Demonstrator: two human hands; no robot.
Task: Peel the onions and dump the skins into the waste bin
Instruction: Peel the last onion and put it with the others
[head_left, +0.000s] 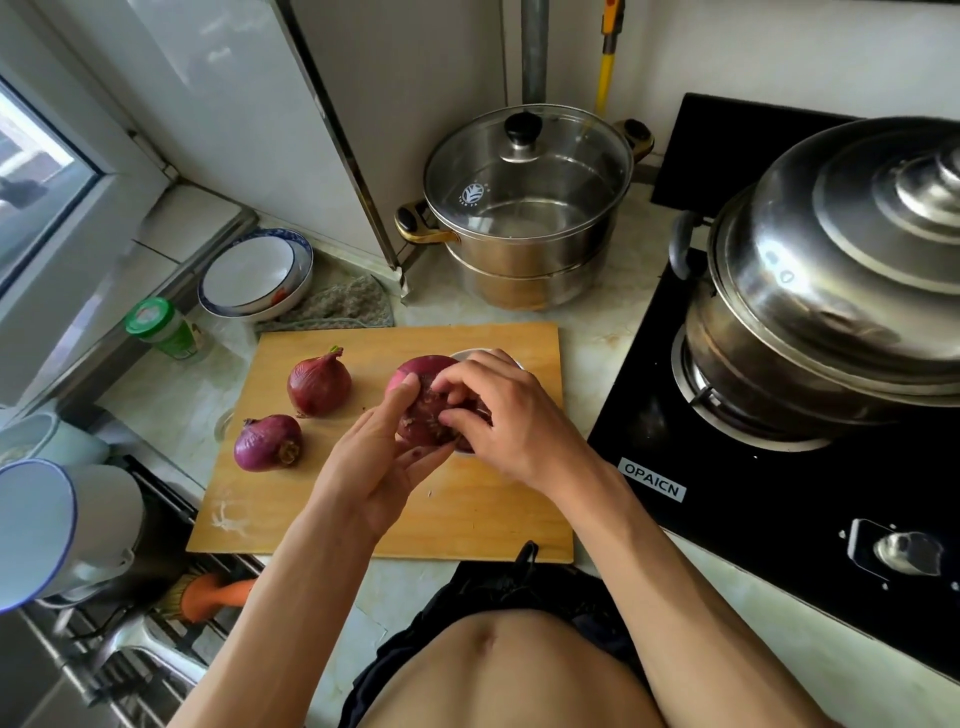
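Head view, kitchen counter, one moment noted.

— What are the hands doing?

— Left hand (382, 457) cups a red onion (423, 402) from below, thumb up along its near-left side, fingers curled under it. Right hand (506, 410) comes in from the right, fingertips bent and pinching at the root end, which faces the camera. Both hands grip the same onion, held above the wooden cutting board (498, 519).

— Is any skin off it?

— Hard to say; the surface under the right fingers looks ragged, possibly loosened skin, but the fingers hide most of it.

— Other onions?

— Two more, lying on the left half of the board, apart from each other: far onion (318, 384) with stem tip pointing up and back, near onion (267, 443) on its side, root end to the right. Both have their skins on.

— Surroundings?

— Small metal bowl (462, 357) on the board, mostly behind the hands. Glass-lidded steamer pot (527, 208) at the back of the counter. Large steel pot (831, 280) on the black stove (727, 499) at right. Stacked plates (254, 275) at the back left.
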